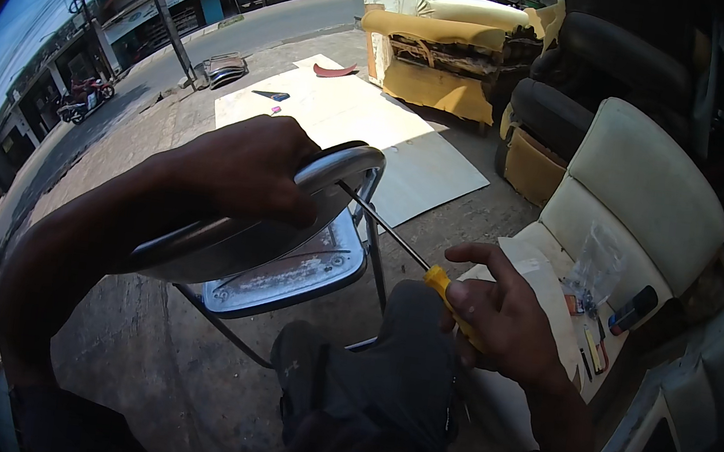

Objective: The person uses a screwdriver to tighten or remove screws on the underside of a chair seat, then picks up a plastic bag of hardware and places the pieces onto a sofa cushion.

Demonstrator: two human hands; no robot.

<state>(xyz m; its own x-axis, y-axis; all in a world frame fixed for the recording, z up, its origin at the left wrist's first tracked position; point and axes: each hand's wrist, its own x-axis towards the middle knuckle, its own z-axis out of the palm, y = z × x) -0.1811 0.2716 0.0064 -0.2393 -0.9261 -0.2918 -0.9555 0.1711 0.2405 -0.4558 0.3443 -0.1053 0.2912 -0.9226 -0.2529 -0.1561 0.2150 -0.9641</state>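
My left hand (252,169) is closed round the top of a metal folding chair's curved backrest frame (361,156), with the chair's seat (281,272) below it. My right hand (503,318) grips a screwdriver's yellow handle (440,288); the shaft runs up to the inner edge of the backrest frame, and its tip is too small to make out exactly. My knees in dark trousers (398,337) are beside the chair. To the right, a cream padded seat (629,194) holds a clear plastic bag (594,261), small hand tools (593,351) and a dark cylindrical item (634,306).
A white sheet (422,170) lies on the concrete ground ahead, with scraps on it. Behind it stand a stripped foam-covered sofa (431,91) and dark padded seats (613,63). A street (251,26) with a parked motorbike (81,105) and poles runs along the left.
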